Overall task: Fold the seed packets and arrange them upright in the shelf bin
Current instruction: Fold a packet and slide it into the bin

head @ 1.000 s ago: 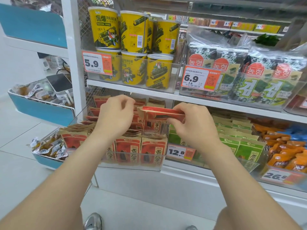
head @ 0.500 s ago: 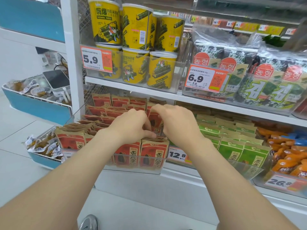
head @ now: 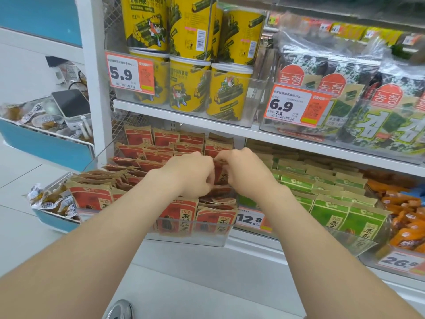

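left hand (head: 192, 174) and right hand (head: 247, 171), each grip pinching one red seed packet (head: 221, 177) inside the shelf bin (head: 184, 241); placing step. next: stand it upright, toward 12 o'clock.

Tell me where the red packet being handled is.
Head view, just left of centre: the red packet is gripped between the left hand and right hand, among the other red packets in the clear bin, left of the green packets.

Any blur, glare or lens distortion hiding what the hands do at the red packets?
Head view: soft, even light, no hard shadows; wide-angle lens slants the white shelf post; sheen on the seaweed bags; left hand and right hand are sharp but cover most of the red packet they pinch.
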`<control>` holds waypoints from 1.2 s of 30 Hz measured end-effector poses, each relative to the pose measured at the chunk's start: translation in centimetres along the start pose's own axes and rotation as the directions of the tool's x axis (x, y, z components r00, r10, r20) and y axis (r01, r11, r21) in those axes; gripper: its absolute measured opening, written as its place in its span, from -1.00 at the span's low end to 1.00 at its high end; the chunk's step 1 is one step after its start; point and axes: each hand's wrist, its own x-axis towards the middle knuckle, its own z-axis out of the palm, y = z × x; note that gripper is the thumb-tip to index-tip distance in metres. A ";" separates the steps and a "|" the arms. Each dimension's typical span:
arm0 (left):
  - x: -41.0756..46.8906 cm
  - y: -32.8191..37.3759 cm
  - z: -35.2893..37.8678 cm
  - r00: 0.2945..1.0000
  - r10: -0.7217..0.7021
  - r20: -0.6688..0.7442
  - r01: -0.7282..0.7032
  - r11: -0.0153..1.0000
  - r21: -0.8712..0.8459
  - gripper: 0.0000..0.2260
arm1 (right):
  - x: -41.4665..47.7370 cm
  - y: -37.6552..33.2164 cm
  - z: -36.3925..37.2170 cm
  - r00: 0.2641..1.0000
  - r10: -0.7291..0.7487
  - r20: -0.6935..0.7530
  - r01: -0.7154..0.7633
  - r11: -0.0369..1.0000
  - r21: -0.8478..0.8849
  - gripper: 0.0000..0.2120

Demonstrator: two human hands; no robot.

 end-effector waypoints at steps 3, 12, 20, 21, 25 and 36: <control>-0.1 -0.8 0.2 1.000 -0.004 0.014 0.004 0.999 -0.035 -0.83 | 0.3 0.2 0.5 0.993 -0.013 0.117 0.009 1.000 0.029 -0.58; -2.1 -1.2 -1.0 0.997 -0.027 -0.070 0.008 0.965 -0.262 -0.66 | 1.8 -0.3 -0.2 0.978 0.060 0.200 -0.082 0.991 0.103 -0.66; -4.3 -1.1 -1.4 0.999 0.048 0.000 -0.047 0.972 -0.231 -0.35 | 2.3 -1.6 -0.2 0.931 0.099 0.352 -0.087 0.995 -0.049 -0.52; -4.4 -1.2 -1.3 0.999 0.049 0.001 -0.047 0.971 -0.235 -0.33 | 2.3 -1.7 -0.1 0.928 0.099 0.360 -0.083 0.995 -0.060 -0.51; -4.6 -1.3 -1.1 0.999 0.035 -0.037 -0.043 0.971 -0.235 -0.36 | 2.6 -1.7 -0.9 0.925 0.102 0.366 -0.102 0.995 -0.019 -0.52; -4.0 -0.9 -0.3 0.999 -0.027 -0.027 0.022 0.983 -0.181 0.03 | 2.8 -2.6 -1.7 0.860 0.191 0.473 -0.199 0.980 -0.034 -0.47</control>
